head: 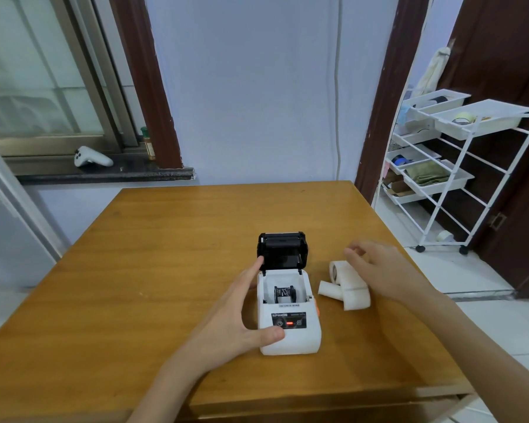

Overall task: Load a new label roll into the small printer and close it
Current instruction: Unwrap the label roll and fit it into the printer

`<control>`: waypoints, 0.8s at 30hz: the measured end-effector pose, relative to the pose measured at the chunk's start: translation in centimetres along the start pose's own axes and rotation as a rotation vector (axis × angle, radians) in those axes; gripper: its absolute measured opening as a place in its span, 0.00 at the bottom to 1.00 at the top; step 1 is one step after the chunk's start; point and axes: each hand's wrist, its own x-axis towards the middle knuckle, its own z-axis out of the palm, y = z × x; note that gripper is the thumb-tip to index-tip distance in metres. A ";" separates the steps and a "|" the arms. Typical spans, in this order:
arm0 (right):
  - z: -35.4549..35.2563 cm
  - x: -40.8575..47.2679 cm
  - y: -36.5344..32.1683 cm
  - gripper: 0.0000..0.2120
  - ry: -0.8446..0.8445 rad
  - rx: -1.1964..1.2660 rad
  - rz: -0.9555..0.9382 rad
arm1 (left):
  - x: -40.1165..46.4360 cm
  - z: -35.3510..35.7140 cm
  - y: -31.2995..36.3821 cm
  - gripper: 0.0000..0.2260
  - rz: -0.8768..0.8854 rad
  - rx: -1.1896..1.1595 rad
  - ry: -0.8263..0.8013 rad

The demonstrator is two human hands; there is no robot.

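A small white printer (290, 334) stands on the wooden table (153, 264) with its black lid (282, 250) swung up and open. Inside the bay sits a dark spool (284, 295). A red light glows on the front panel. My left hand (239, 315) rests against the printer's left side, thumb at the front corner, forefinger touching the lid's lower left edge. To the right lie white label rolls (347, 283) with loose curled tape. My right hand (379, 267) hovers over them with its fingers apart, holding nothing.
A white wire rack (446, 178) with trays stands on the floor at the right, past the table's edge. On the window ledge at the back left lie a white game controller (92, 157) and a small bottle (148, 143).
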 end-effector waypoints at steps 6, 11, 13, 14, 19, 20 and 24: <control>-0.9 -1.3 4.1 0.21 -0.106 0.199 -0.111 | 0.0 0.1 0.0 0.50 0.003 0.002 0.003; -0.7 -1.4 5.2 0.23 -0.151 0.224 -0.152 | 0.0 0.0 0.1 0.51 -0.002 0.001 0.009; -0.6 -1.4 5.2 0.23 -0.157 0.241 -0.161 | -0.1 0.0 0.1 0.50 -0.006 0.002 0.009; -0.6 -1.3 5.1 0.24 -0.158 0.241 -0.163 | -0.1 0.0 0.1 0.50 -0.009 0.003 0.009; -0.1 -0.9 4.5 0.28 -0.194 0.249 -0.139 | 0.0 0.0 0.1 0.49 -0.023 0.010 0.016; -0.1 -0.9 4.2 0.30 -0.206 0.256 -0.139 | 0.0 0.0 0.1 0.49 -0.022 0.010 0.017; 0.1 -1.2 3.3 0.35 -0.238 0.264 -0.132 | 0.0 0.0 0.1 0.49 -0.028 0.009 0.014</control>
